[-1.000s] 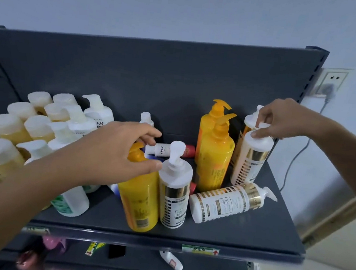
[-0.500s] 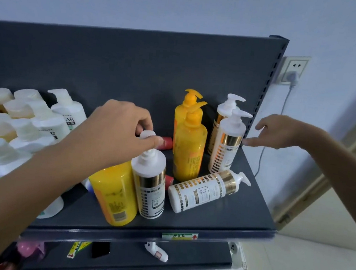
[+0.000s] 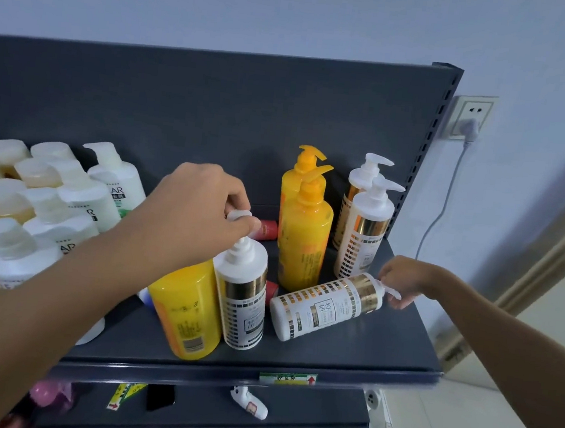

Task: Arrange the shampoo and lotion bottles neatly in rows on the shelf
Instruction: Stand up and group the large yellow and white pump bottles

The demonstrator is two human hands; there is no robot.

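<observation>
My left hand (image 3: 201, 205) pinches the pump head of an upright white-and-gold pump bottle (image 3: 242, 300) near the front of the dark shelf (image 3: 382, 349). A yellow bottle (image 3: 187, 312) leans against that bottle's left side. My right hand (image 3: 403, 280) grips the pump of a second white-and-gold bottle (image 3: 325, 305) that lies on its side. Two yellow pump bottles (image 3: 303, 230) stand one behind the other at the back. Right of them stand two white-and-gold pump bottles (image 3: 363, 229).
Several white and pale-yellow bottles (image 3: 49, 196) crowd the shelf's left part. A small red-capped tube (image 3: 267, 229) lies behind my left hand. A wall socket with a plugged cable (image 3: 472, 118) is to the right. Lower shelves (image 3: 253, 409) hold small items.
My right hand left the upright white-and-gold bottles at the back and dropped to the lying bottle's pump. My left hand shifted from the yellow bottle onto the white pump head.
</observation>
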